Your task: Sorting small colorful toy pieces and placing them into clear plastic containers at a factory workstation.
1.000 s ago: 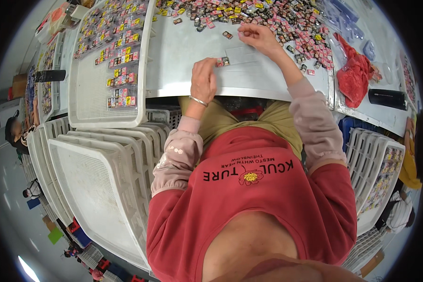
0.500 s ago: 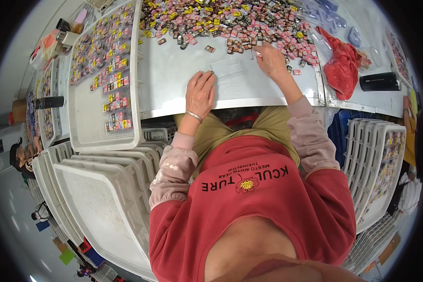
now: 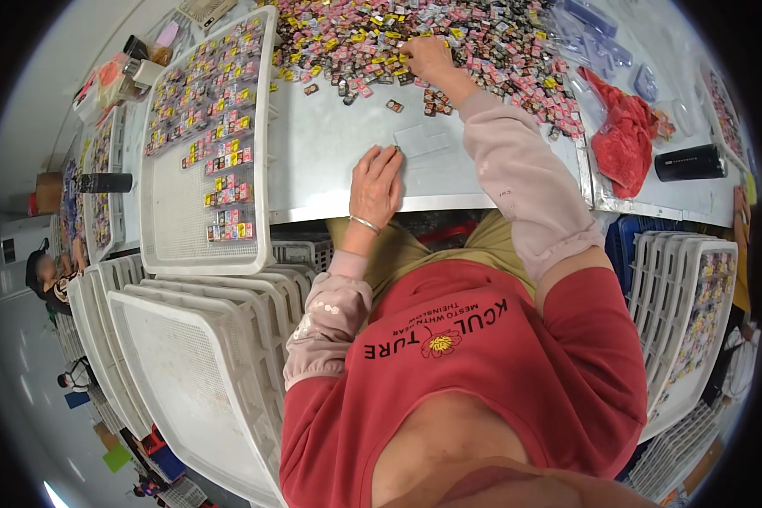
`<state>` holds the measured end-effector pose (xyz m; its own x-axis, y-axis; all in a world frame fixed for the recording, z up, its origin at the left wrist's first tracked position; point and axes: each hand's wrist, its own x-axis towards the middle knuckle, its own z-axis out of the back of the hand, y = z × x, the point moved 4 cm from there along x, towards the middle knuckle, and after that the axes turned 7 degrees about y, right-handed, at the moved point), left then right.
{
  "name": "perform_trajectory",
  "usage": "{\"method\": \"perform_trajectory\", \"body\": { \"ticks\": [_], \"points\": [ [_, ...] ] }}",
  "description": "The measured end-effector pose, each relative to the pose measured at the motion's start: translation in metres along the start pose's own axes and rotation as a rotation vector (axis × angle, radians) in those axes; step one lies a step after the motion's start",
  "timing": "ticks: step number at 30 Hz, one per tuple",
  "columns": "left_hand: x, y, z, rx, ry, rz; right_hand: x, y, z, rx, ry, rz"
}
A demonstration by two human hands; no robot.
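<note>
The white tray (image 3: 178,229) on the left holds rows only at its far end – most stays bare – while the right hand (image 3: 427,57), fingers curled together, picks in the far pile of small packets (image 3: 483,42), the left hand (image 3: 377,182) lying flat, fingers together, on the near table (image 3: 330,144).

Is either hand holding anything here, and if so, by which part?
Left hand lies flat on the metal table, holding nothing. Right hand reaches into the pile of small packets; any grip there cannot be told.
</note>
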<state>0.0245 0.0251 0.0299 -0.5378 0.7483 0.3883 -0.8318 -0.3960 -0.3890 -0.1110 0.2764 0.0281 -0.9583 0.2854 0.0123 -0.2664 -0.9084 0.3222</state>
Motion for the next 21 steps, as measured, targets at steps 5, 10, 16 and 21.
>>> {"method": "perform_trajectory", "body": {
  "ticks": [5,10,16,21],
  "points": [
    [-0.003,0.003,0.001,0.01,-0.025,0.003,0.006,0.016,0.0,-0.055,0.09,0.076],
    [0.0,0.0,0.0,-0.004,-0.024,0.001,0.019,0.016,0.0,-0.149,0.085,0.07],
    [0.002,0.0,0.002,-0.001,-0.022,0.01,0.013,0.014,-0.003,-0.129,0.054,0.0],
    [0.001,0.002,-0.001,0.003,-0.041,-0.015,-0.005,-0.006,0.016,0.032,-0.021,0.305]
  ]
}}
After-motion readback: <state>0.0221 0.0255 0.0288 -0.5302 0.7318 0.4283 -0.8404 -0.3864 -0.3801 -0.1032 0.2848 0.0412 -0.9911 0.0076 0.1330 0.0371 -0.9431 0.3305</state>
